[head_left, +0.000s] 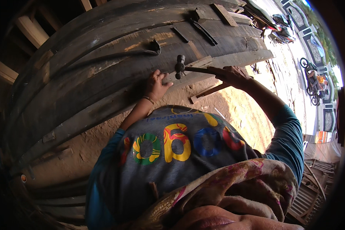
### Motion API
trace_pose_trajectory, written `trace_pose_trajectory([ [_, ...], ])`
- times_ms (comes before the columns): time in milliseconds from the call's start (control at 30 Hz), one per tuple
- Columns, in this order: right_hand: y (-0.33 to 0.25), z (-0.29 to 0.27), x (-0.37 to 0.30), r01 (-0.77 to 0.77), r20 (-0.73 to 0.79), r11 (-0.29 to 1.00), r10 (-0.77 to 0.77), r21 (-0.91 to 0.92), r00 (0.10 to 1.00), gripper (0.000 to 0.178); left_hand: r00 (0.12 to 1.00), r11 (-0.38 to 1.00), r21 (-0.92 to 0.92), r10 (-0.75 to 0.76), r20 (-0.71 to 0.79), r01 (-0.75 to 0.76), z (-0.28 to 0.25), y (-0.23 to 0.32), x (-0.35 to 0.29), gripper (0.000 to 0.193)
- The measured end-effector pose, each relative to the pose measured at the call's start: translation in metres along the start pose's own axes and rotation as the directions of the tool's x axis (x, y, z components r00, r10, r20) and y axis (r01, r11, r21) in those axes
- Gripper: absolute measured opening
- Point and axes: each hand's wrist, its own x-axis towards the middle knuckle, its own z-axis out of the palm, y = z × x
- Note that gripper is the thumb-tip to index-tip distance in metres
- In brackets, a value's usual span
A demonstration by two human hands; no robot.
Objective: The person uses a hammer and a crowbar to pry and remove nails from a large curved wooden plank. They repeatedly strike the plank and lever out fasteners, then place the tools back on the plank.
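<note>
1. Brown-grey wood made up the long, curved planks [92, 78] under and around the hammer [181, 67].
2. The hammer had a dark metal head and a thin handle. Its head was over a pale wooden strip [197, 64], but I cannot tell if the two touched.
3. The right hand [234, 76] was at the right end of the hammer. Its fingers were closed around the handle.
4. The left hand [157, 85] was just left of the hammer's head and a bit nearer to the person. It was half open, with bent fingers at the end of the strip and the thumb apart. I cannot tell if it gripped the wood. A bracelet [148, 99] was on that wrist.
5. Left of the hammer and farther away, a long metal bar [122, 54] with a bent end lay on the planks.
6. Past the hammer, on the far side, lay a thin dark rod [181, 34], a longer dark tool [205, 32] and a short flat board [225, 15].
7. Nearer than the hammer and a bit right, a piece of wood [209, 93] was low down by the sandy ground [253, 124].
8. Far right of the hammer, a motorbike [312, 82] was outside in the bright light.
</note>
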Motion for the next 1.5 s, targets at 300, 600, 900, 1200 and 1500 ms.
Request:
trace_pose_trajectory([
  [300,-0.036,-0.035,0.0,0.256,-0.345,0.898,-0.128,0.357,0.93,0.049,0.994,0.995,0.02,0.096,-0.055,-0.095,-0.012,0.008,-0.001,0.036],
  [600,-0.004,0.009,-0.03,-0.126,-0.008,0.844,0.153,0.521,0.988,0.045,0.991,0.992,0.066,0.111,-0.069,-0.106,-0.008,0.01,-0.006,0.04],
  [900,-0.027,-0.002,0.123,-0.074,-0.37,0.901,0.249,0.428,0.895,0.035,0.978,0.953,-0.237,0.163,-0.127,-0.189,0.002,-0.023,-0.001,0.033],
  [1200,-0.055,-0.001,0.16,0.266,-0.086,0.937,-0.253,0.228,0.964,0.083,0.984,0.85,-0.523,-0.139,-0.108,0.063,-0.021,-0.005,-0.002,0.021],
  [1500,-0.062,0.125,0.0,-0.007,-0.645,0.926,0.269,0.379,0.715,0.035,0.989,0.867,-0.498,0.046,0.139,0.03,-0.064,0.055,0.006,0.059],
])
